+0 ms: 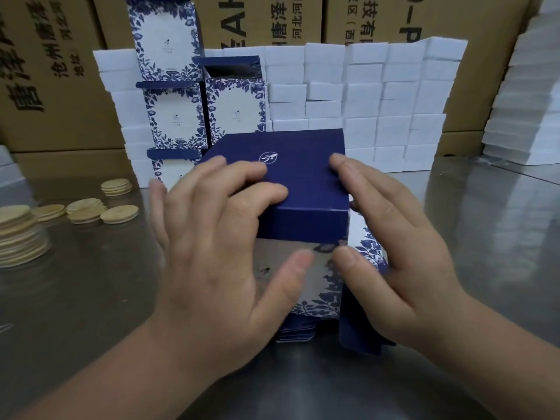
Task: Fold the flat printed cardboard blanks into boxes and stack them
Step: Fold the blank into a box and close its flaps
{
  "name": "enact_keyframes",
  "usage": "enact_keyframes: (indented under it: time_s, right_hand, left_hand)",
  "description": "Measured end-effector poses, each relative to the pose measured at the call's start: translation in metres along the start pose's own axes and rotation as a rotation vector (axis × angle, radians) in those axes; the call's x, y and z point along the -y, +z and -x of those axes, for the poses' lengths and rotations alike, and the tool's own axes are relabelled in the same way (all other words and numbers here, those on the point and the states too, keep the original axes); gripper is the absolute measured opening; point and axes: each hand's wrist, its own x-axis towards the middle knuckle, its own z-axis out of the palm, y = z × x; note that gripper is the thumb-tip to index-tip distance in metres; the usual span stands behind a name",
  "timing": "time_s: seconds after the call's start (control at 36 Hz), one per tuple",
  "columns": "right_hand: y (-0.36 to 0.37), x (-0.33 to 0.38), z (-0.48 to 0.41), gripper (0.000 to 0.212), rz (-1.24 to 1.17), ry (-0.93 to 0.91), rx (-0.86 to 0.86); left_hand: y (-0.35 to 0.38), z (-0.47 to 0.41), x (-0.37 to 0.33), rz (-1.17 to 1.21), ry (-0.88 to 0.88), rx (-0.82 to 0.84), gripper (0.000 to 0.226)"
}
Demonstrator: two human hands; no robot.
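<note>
The far left carton (75, 116) reads 唐泽, 沧州 and 地址, the far middle carton (261, 22) 唐泽 and 河北河间, the far right carton (454, 19) 科技有.

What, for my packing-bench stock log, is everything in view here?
held box: one, navy top, white sides with blue floral print, centre of table
finished boxes: four visible, white with blue floral print, stacked behind it, left of centre
white blocks: many, white, stacked in a wall at the back and far right
wooden discs: several piles, pale tan, on the table's left
cartons: several, brown with black print, behind everything
table: one, shiny grey
left grip: one hand, fingers curved over the box top, thumb on its front
right grip: one hand, fingers flat along the box's right side
</note>
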Motion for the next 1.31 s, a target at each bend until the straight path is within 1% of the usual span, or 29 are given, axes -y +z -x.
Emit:
enact_keyframes:
  time_s: [0.06, 0.11, 0.17, 0.28, 0.39, 0.47, 0.53, 0.58, 0.67, 0.78, 0.92, 1.06, 1.19, 1.31]
  right_hand:
    - [0.0, 0.001, 0.001, 0.046, -0.028, -0.025, 0.004]
    - [0.001, 0.002, 0.002, 0.049, -0.078, -0.048, 0.011]
    - [0.003, 0.002, 0.002, 0.053, -0.134, -0.047, 0.029]
    - [0.006, 0.002, 0.004, 0.055, -0.154, -0.008, 0.066]
    - [0.008, 0.002, 0.004, 0.056, -0.179, 0.028, 0.067]
    - [0.01, 0.003, 0.005, 0.056, -0.159, 0.005, 0.052]
    - [0.011, 0.003, 0.004, 0.054, -0.141, -0.017, 0.037]
    - [0.012, 0.002, 0.003, 0.047, -0.139, -0.023, 0.038]
    - [0.016, 0.001, 0.003, 0.045, -0.145, 0.006, 0.073]
    - [0.019, 0.0, 0.004, 0.046, -0.173, 0.063, 0.15]
    - [0.02, -0.002, 0.008, 0.057, -0.21, 0.077, 0.197]
    - [0.02, -0.003, 0.009, 0.056, -0.225, 0.077, 0.192]
    - [0.02, -0.001, 0.011, 0.058, -0.185, 0.1, 0.15]
    - [0.019, 0.001, 0.008, 0.052, -0.086, 0.225, 0.129]
  left_hand:
    - [0.001, -0.002, -0.003, -0.02, -0.055, -0.044, 0.052]
    - [0.001, -0.004, -0.006, -0.019, -0.123, -0.103, 0.06]
    - [0.002, -0.004, -0.008, 0.018, -0.184, -0.152, 0.061]
    - [0.006, -0.003, -0.011, 0.109, -0.255, -0.196, 0.058]
    - [0.012, 0.003, -0.01, 0.129, -0.269, -0.177, 0.065]
    - [0.015, 0.005, -0.009, 0.133, -0.272, -0.164, 0.073]
    - [0.015, 0.006, -0.01, 0.124, -0.285, -0.144, 0.08]
    - [0.014, 0.005, -0.009, 0.122, -0.317, -0.09, 0.089]
    - [0.012, 0.005, -0.005, 0.107, -0.342, -0.04, 0.09]
    - [0.009, 0.003, 0.001, 0.15, -0.412, -0.037, 0.088]
    - [0.01, 0.003, 0.003, 0.174, -0.436, -0.041, 0.09]
    - [0.013, 0.005, 0.006, 0.181, -0.466, -0.055, 0.097]
    - [0.016, 0.006, 0.005, 0.163, -0.457, -0.092, 0.09]
    - [0.009, 0.001, 0.006, 0.203, -0.427, -0.102, 0.088]
